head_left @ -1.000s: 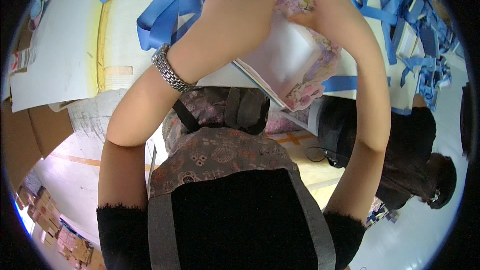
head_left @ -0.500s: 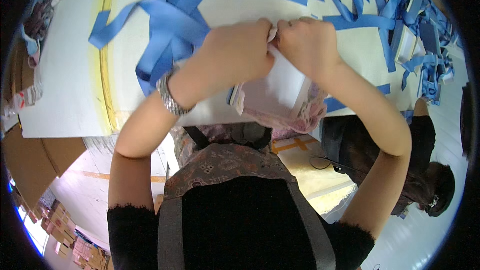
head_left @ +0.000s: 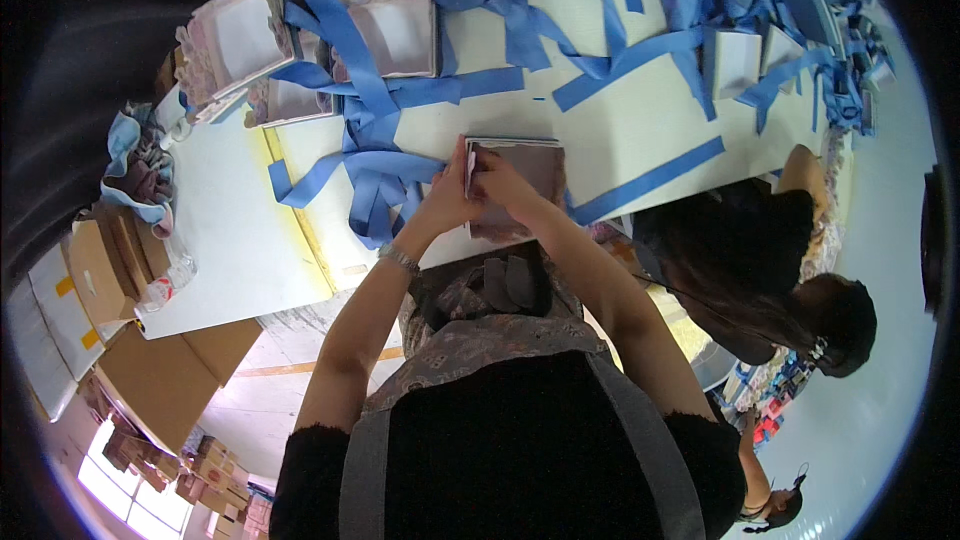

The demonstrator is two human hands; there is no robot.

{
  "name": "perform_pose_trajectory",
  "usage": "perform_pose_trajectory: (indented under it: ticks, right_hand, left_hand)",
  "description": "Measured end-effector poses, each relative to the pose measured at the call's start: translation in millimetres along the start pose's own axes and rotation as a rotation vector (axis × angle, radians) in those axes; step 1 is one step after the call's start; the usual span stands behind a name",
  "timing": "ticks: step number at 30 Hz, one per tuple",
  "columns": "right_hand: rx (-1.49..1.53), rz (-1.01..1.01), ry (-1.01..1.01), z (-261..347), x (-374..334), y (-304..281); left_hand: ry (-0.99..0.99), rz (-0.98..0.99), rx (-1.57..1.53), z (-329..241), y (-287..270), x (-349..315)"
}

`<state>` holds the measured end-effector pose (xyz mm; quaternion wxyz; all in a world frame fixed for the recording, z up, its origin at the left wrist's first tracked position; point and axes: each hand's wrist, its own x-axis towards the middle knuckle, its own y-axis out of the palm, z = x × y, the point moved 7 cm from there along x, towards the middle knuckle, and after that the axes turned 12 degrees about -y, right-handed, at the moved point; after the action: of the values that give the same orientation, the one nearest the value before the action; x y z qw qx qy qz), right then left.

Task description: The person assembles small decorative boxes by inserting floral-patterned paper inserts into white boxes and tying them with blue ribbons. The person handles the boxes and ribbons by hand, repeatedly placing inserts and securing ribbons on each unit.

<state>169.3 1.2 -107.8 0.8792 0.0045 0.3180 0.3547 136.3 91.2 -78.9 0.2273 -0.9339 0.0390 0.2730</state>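
Observation:
At the table's near edge lies a shallow rectangular box (head_left: 535,170) with a greyish-mauve face and a pinkish ruffled trim along its lower edge. My left hand (head_left: 449,202) holds the box's left side, its fingers stretched up along the outer edge. From the right, my right hand (head_left: 508,187) reaches across the box, bent fingers pressing against the inside of that same left edge. Between them a thin strip of whitish trim shows; the fingertips partly hide it. A loose blue ribbon (head_left: 375,185) lies just left of my left hand.
Several lace-trimmed boxes (head_left: 390,28) stand at the far left, with blue ribbons trailing among them. More ribboned boxes (head_left: 738,62) are heaped at the far right. A co-worker (head_left: 730,270) in black is close on my right. Cardboard (head_left: 165,380) stands below the table's left end.
My hands have come down from a raised pinch onto the box's left edge. The box now faces up more squarely. My view has shifted, showing more of the table's far side.

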Motion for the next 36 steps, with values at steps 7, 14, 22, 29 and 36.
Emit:
perform_pose_trajectory:
  ticks: [7,14,22,29,36]
  right_hand:
    - [-1.094,-0.778,-0.425,86.6,-140.5,-85.3]
    - [-0.809,-0.846,-0.376,95.8,-88.5,-213.0]
    - [-0.613,-0.839,-0.378,73.9,-48.5,-287.1]
    - [-0.624,-0.753,-0.475,103.8,-1.9,-218.5]
    - [-0.635,-0.806,-0.359,90.4,5.0,-211.6]
  left_hand:
    - [-0.338,-0.11,0.002,-11.9,14.3,6.7]
    - [0.067,-0.297,-0.321,-83.3,-7.9,78.6]
    - [-0.094,-1.288,-0.691,95.6,-403.7,-37.2]
    - [-0.296,-0.505,-0.668,207.3,-508.1,65.4]
    - [-0.244,-0.577,-0.236,146.8,-428.8,92.3]
